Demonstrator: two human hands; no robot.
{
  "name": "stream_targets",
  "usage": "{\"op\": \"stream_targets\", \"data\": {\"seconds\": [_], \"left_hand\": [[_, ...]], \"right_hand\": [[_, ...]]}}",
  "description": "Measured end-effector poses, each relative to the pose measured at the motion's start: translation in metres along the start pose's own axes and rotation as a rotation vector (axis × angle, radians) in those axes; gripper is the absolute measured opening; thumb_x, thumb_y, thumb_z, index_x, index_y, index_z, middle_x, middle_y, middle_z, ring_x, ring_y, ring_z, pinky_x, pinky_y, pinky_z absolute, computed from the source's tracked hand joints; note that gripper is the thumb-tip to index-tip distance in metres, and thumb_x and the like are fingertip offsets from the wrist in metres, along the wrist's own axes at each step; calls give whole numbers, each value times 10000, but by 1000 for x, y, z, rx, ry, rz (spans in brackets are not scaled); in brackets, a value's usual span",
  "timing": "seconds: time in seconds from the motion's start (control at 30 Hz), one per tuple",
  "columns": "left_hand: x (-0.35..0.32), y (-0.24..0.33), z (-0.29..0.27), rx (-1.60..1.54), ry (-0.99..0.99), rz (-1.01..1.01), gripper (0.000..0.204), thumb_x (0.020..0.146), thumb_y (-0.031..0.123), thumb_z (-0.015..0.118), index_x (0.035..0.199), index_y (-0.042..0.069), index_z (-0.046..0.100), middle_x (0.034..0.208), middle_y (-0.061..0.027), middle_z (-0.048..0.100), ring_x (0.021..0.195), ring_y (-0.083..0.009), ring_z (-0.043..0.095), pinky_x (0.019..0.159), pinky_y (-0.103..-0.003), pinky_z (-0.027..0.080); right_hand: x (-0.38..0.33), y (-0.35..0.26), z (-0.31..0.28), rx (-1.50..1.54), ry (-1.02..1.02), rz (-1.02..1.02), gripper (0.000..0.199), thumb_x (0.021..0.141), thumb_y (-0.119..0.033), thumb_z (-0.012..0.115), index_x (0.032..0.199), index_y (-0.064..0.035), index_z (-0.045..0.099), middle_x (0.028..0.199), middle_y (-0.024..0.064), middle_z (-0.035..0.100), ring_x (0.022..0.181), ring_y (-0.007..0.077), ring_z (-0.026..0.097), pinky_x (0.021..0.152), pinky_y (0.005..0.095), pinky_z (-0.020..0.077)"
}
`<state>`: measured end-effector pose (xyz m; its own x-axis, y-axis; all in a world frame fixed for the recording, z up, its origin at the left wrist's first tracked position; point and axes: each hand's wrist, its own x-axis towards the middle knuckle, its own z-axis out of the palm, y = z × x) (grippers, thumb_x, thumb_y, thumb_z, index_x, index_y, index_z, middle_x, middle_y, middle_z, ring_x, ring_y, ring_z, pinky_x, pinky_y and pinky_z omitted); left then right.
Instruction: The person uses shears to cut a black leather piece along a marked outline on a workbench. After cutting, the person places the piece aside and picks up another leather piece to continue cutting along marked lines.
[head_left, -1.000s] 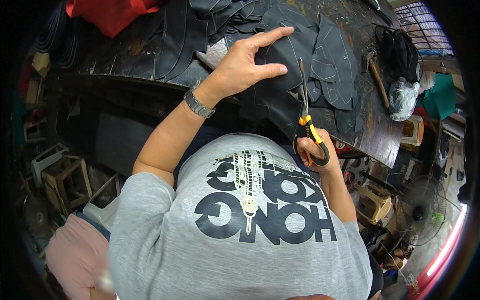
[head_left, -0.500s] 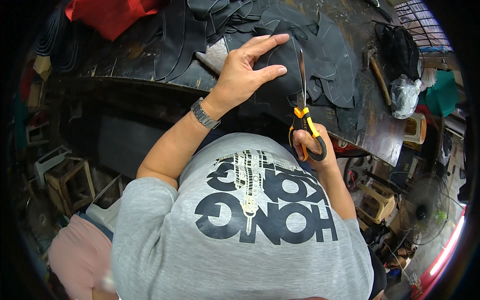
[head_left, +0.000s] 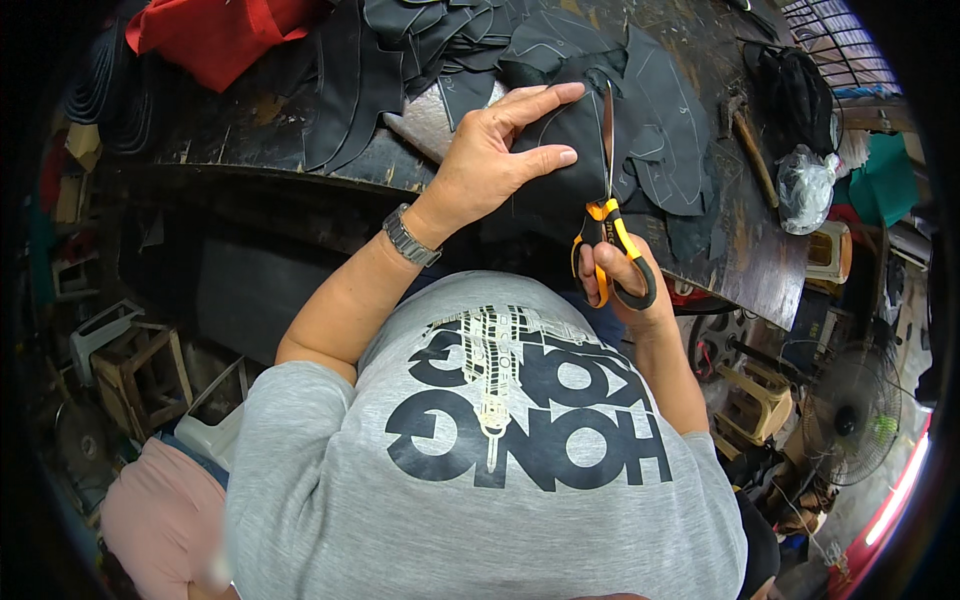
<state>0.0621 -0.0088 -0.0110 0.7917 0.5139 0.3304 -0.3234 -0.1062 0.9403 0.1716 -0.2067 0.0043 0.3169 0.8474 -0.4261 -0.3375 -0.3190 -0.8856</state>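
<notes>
Clearly, the matte black, white-lined sheet (head_left: 577,125) lies by the table's (head_left: 745,268) near edge; there the left hand's (head_left: 500,140) grip rests, thumb and forefinger parted, while the right hand's (head_left: 625,268) wraps yellow-and-black scissors (head_left: 613,211).

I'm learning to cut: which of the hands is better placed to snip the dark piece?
Probably the right hand: it holds the scissors, blades along the dark piece. The left hand holds no tool.

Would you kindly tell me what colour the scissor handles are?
The scissor handles are black with yellow-orange, seen best in the head view.
</notes>
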Motion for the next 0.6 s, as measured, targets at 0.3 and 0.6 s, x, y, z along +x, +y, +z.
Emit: {"op": "stream_targets", "data": {"seconds": [0.3, 0.6], "left_hand": [[1, 0, 1, -13, 1, 12, 571, 810, 40, 743, 1346, 37, 544, 1327, -84, 567, 1206, -145, 519, 1034, -263, 402], [-3, 3, 6, -32, -40, -25, 568, 800, 40, 751, 1334, 34, 555, 1329, -92, 569, 1184, -151, 541, 1029, -271, 410]], "right_hand": [[-2, 0, -1, -155, 30, 56, 410, 814, -403, 738, 745, -30, 582, 567, 29, 512, 438, 106, 488, 400, 222, 399], [6, -9, -1, -42, 22, 0, 362, 851, -375, 711, 767, -49, 577, 605, 32, 538, 473, 93, 499, 425, 215, 398]]}}
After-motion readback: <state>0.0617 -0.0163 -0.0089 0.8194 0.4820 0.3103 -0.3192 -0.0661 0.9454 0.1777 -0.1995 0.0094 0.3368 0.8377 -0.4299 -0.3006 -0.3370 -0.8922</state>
